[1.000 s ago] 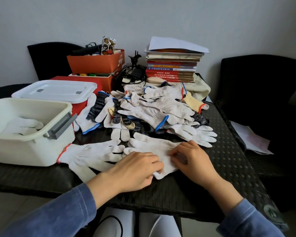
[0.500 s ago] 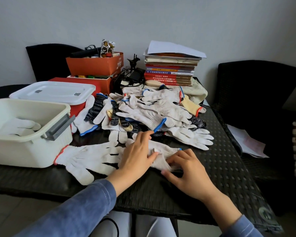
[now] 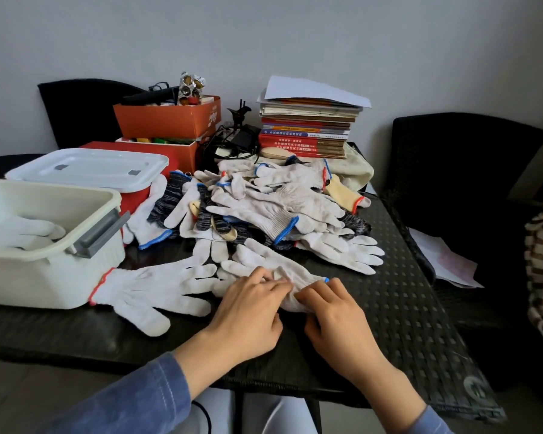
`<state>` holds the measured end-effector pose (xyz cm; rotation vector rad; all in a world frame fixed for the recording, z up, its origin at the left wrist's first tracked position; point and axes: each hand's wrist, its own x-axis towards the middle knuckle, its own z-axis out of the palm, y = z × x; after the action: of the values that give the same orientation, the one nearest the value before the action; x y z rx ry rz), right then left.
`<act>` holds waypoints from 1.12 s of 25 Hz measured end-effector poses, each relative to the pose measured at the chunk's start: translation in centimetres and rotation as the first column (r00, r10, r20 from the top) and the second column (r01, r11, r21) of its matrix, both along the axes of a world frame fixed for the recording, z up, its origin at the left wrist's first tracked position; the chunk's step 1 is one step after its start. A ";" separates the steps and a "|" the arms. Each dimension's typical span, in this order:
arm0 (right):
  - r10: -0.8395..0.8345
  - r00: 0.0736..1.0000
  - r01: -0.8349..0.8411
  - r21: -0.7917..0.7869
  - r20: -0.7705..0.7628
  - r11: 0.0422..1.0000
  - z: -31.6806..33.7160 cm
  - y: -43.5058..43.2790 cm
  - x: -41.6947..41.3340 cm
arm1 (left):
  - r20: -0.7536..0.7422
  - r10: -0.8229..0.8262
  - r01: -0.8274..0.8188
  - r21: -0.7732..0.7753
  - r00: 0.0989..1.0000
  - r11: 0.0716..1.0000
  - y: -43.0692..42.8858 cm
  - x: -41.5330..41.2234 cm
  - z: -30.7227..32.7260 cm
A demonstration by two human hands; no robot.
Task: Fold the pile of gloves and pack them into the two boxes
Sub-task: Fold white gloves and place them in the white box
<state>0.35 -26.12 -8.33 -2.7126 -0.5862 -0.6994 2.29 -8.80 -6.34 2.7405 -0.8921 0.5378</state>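
1. Left hand and right hand: fingers bent, both pinching the blue-cuffed glove on the near table. The fold looks half made.
2. Red-cuffed glove: flat and unfolded, just left of the hands.
3. Open box: holds at least one packed glove, with plenty of room left.
4. Pile of gloves: large, at mid-table. Most of the job remains.
5. Lidded box: closed, contents hidden.
6. Orange carton and book stack: both carry printing, too small to read.

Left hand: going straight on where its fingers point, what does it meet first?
The left hand holds the blue-cuffed white glove now; past it, probably the pile of gloves, though depth is unclear.
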 end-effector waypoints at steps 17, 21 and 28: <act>0.136 0.942 0.038 0.499 -0.308 0.866 0.4 -1.4 0.1 | -0.522 -0.211 -0.231 -0.656 0.827 0.719 2.4 -0.5 -1.7; 0.005 0.918 0.162 0.387 -0.396 0.908 1.0 0.6 2.2 | -0.279 0.173 -0.293 -0.479 0.945 0.828 1.9 -0.4 -1.1; -0.222 0.862 0.331 0.176 -0.456 0.927 1.5 1.7 4.0 | 0.125 -0.090 0.108 -0.139 0.988 0.984 3.3 0.6 -1.2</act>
<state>4.32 -24.41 -6.82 -2.6079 0.0066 -0.1930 2.92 -5.52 -7.58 2.5412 -0.9702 0.7225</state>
